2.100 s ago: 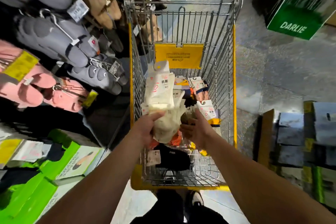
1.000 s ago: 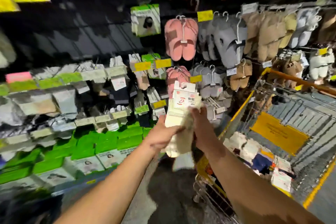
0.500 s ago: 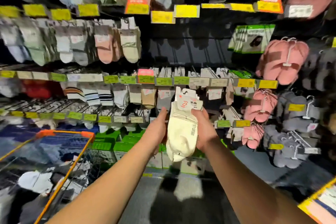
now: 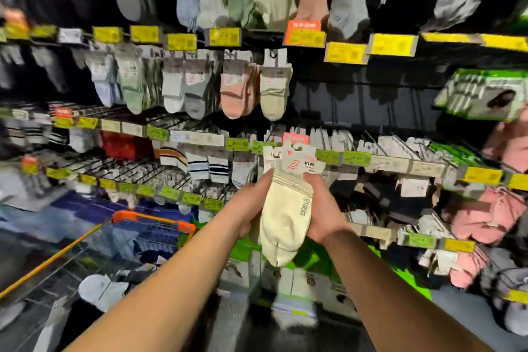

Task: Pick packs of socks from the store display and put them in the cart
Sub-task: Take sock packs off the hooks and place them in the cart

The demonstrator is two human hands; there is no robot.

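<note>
Both hands hold one cream sock pack (image 4: pixel 285 217) up in front of the display (image 4: pixel 357 111), between the two forearms. The left hand (image 4: pixel 248 206) has its grip closed on the pack's left edge, the thumb reaching up along the ribbed cuff and the fingers curled behind, out of sight. The right hand (image 4: pixel 323 208) clamps the right edge in the same way, palm against the socks and thumb near the top. The pack hangs upright, toes down, with its white card header (image 4: pixel 294 160) at the top, just in front of the green price tags (image 4: pixel 328 156) on the middle rail. Around it, rows of other socks (image 4: pixel 237 88) hang from pegs, with yellow tags (image 4: pixel 391 44) above and pink slippers (image 4: pixel 485 214) to the right. The cart (image 4: pixel 154 221), with its orange handle, stands low on the left, well apart from the pack, some pale socks (image 4: pixel 100 290) inside it. The whole view is blurred.
</note>
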